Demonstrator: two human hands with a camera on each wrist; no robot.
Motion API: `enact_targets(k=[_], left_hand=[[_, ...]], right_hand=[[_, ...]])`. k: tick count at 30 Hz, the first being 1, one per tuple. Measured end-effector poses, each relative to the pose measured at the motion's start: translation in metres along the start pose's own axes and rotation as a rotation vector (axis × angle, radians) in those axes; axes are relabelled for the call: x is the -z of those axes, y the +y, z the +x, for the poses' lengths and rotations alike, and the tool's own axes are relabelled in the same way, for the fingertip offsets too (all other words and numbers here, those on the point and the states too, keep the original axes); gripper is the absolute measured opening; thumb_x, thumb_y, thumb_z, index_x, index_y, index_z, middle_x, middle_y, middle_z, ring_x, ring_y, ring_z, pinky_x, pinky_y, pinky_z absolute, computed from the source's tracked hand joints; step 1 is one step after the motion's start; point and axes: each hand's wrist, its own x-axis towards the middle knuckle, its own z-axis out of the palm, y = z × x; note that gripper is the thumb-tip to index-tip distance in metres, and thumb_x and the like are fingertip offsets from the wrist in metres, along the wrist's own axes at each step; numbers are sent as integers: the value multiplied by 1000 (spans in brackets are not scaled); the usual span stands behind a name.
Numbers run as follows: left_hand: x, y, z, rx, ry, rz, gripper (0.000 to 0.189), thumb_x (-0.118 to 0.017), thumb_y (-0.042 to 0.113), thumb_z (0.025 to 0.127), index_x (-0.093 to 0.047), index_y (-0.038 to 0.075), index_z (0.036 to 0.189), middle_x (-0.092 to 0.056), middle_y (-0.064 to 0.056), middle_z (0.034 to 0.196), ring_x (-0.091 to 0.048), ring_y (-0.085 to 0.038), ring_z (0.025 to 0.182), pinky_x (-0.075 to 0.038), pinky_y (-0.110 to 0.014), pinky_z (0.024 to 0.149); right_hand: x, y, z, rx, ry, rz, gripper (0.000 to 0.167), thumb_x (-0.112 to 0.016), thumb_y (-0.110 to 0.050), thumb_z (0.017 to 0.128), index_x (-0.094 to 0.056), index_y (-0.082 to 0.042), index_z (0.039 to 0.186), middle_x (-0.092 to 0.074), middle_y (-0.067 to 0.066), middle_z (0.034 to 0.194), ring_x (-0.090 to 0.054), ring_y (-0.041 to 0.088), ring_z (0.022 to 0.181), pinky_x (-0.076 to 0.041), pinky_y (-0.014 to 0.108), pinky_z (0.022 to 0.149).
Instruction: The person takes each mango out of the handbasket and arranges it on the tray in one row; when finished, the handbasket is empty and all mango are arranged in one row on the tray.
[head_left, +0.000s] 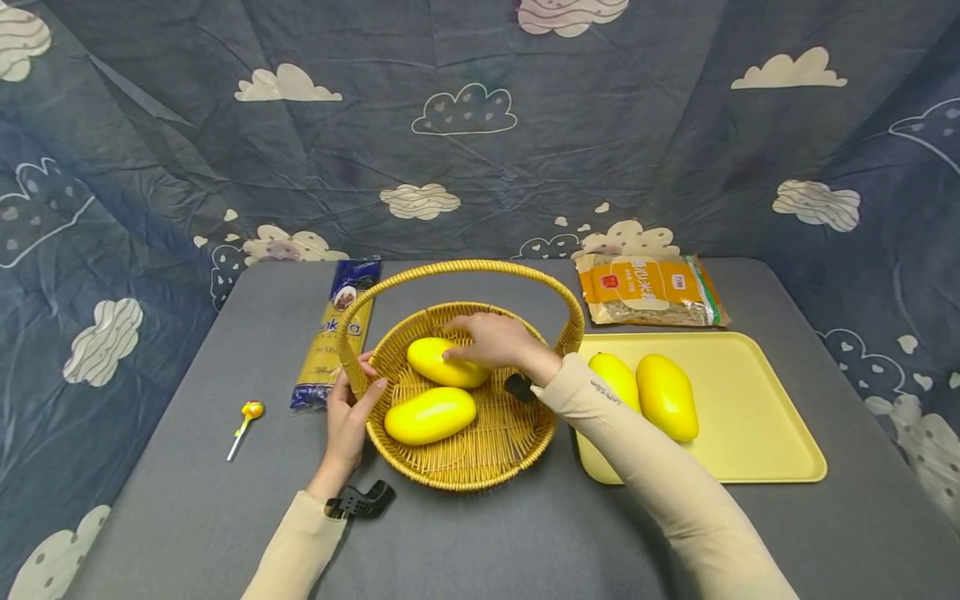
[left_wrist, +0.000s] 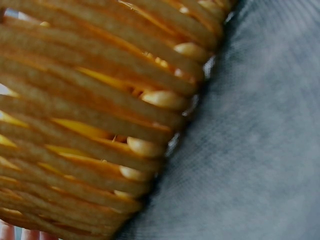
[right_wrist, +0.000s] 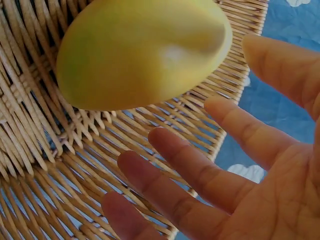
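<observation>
- We have the far mango (head_left: 435, 360) lying on its side in the basket (head_left: 513, 437), under our right grip (head_left: 501, 340).
- The right grip is wide: the right wrist view shows the fingers (right_wrist: 202, 175) spread, none curled round the mango. Whether the thumb brushes it, we cannot tell for sure.
- Our left grip (head_left: 347, 421) holds the basket at its left edge, by the foot of the handle (head_left: 465, 267). That is a good brace, we judge; firm but light pressure should do, since a hard pull could tip the basket.
- The near mango (head_left: 430, 415) lies just beside the far one. We should handle the far one gently, lest it roll and knock its neighbour; its smooth skin looks apt to slip.
- If we lift or shift it, a full-palm hold round its thick middle would serve better than fingertips.
- Our right wrist crosses the handle's right foot, so we would do well to move slowly there and not snag.
- Two tray mangoes (head_left: 667, 397) lie on the tray (head_left: 757, 417), partly behind our right sleeve (head_left: 652, 467); we should carry the elbow high enough to clear them.
</observation>
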Motion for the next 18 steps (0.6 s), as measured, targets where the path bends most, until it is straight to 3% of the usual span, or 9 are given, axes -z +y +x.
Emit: enact_targets(k=[7,13,18], left_hand=[[1,-1,0,3,3,16,19,-58,-1,89,-48,-8,103,-49,-12,132,-41,-21,123,-31,-32,102],[2,-2,1,-2,7,16,18,-58,-1,89,-48,-8,102,-49,-13,131,-41,-22,122,-31,-32,101],[2,-2,1,-7,2,17,20,-60,-1,88,-49,-9,103,-49,-13,131,-42,-21,122,-32,-31,100]], right_hand=[[-6,2,5,-47,-54,8,53,-61,-44,90,-51,-18,136,-51,5,137,-47,25,123,-42,42,92],[-11,4,10,-33,-79,70,64,-66,-41,87,-44,-16,141,-46,8,141,-43,28,126,-36,43,100],[-16,7,13,-32,-83,57,73,-69,-38,85,-35,-18,146,-41,11,144,-39,28,130,-34,43,102]])
